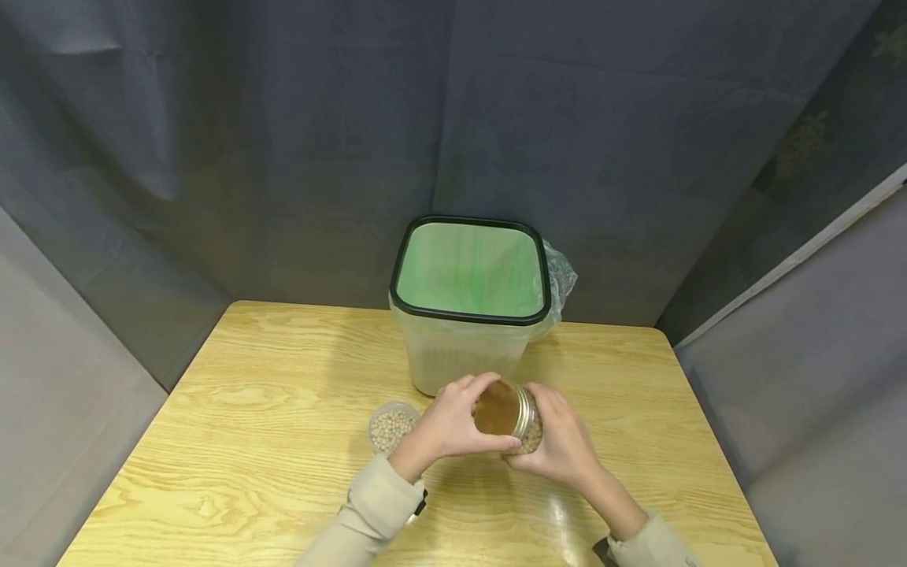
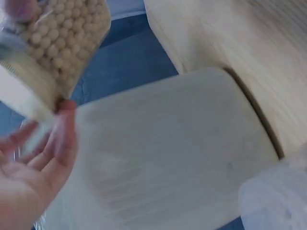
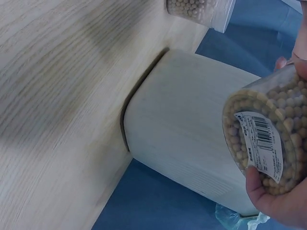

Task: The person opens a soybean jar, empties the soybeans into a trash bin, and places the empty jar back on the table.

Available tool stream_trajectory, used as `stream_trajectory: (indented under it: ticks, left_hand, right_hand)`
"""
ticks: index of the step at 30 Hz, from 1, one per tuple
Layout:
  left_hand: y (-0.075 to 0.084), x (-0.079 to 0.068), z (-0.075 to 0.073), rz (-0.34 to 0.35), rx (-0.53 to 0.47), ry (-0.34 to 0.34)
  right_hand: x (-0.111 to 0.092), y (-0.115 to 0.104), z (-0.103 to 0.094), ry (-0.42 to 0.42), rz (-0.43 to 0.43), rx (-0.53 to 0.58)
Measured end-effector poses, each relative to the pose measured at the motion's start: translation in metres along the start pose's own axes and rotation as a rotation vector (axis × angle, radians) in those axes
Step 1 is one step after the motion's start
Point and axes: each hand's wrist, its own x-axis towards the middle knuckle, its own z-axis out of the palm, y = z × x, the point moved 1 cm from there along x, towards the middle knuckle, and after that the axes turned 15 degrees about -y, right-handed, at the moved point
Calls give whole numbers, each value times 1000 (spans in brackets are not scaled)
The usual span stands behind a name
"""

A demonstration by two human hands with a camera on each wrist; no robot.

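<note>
Both hands meet on a clear jar (image 1: 533,435) of round beige beans, tipped on its side above the table in front of the bin. My right hand (image 1: 563,442) grips the jar's body, its thumb pressed at the base beside a white barcode label (image 3: 263,143). Thumb and fingers of my left hand (image 1: 453,424) span the gold-rimmed lid (image 1: 496,409), which faces left. In the left wrist view that hand's fingertips are right at the lid's edge, slightly blurred, with beans (image 2: 67,36) visible through the jar wall.
A second clear jar of beans (image 1: 392,427) stands left of my left wrist. Behind the hands, a whitish bin (image 1: 460,354) with a black rim (image 1: 471,316) and green liner stands on the wooden table (image 1: 269,441). Bunched plastic (image 1: 561,276) hangs at its right. Dark curtains (image 1: 340,142) enclose the back.
</note>
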Motion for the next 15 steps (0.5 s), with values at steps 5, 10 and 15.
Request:
stream_trajectory:
  ticks: [5,10,15]
  left_hand:
    - [-3,3,-6,261,34,-73]
    - [-6,6,-9,334,61,-41]
    - [-6,8,-8,262,47,2]
  right_hand:
    - [0,4,-1,16,5,18]
    - [0,7,1,28,-18,8]
    - [-3,6,8,37,21,48]
